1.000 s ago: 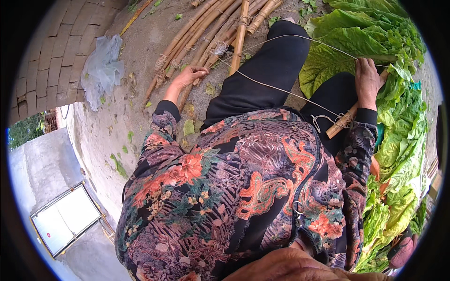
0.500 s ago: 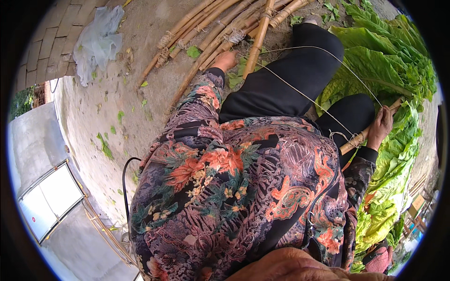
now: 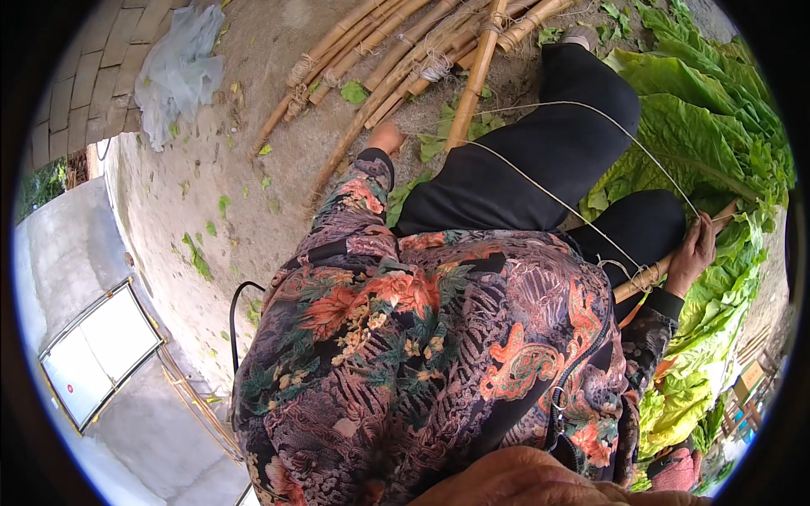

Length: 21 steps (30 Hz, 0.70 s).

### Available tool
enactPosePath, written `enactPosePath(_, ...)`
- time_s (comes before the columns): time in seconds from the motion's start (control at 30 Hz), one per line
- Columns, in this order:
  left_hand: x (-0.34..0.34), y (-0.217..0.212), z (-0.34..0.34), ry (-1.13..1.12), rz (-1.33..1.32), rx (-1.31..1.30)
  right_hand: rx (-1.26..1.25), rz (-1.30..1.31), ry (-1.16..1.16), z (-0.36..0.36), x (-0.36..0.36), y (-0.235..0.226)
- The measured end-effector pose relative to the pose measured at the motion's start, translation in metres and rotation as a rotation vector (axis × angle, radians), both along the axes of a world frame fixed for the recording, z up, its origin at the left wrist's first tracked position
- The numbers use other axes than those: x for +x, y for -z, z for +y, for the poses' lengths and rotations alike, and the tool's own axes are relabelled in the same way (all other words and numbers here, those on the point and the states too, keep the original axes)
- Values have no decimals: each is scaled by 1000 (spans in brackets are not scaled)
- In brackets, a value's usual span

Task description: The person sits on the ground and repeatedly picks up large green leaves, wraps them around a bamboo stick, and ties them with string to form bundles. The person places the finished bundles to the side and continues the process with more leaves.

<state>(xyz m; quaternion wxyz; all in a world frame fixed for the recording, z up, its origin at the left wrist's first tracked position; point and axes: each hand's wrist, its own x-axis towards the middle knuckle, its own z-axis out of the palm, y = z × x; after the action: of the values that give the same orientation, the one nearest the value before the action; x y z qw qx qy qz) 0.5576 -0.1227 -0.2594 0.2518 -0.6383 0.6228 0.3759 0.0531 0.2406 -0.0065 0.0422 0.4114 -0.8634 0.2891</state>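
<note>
Along the right side, leaves: a broad green heap [image 3: 692, 152] beside the right hand [image 3: 695, 246].
Bamboo bundle: poles [image 3: 413, 55] on the ground, just ahead of the left hand [image 3: 386, 138].
Held pole: one bamboo length [image 3: 643, 280] in the right hand, slanting towards the leaves.
Right hand: fingers curled round that pole.
Left hand: fingers hidden; I can't tell its grip.
String: two thin strands [image 3: 575, 103] stretch across the dark trouser leg [image 3: 582, 76].
</note>
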Motion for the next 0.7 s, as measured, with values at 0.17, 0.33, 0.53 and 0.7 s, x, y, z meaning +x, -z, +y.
enactPosePath(0.17,75,-78,45,-392,456,635,-175,41,52,-2,4,3)
enactPosePath(0.33,112,-111,48,-973,1198,546,32,313,31,-3,-6,4)
enactPosePath(0.53,1,-159,-75,991,-289,-391,-236,182,185,-12,10,6)
enactPosePath(0.7,-231,-283,-1,589,957,-648,-364,60,106,-9,0,17)
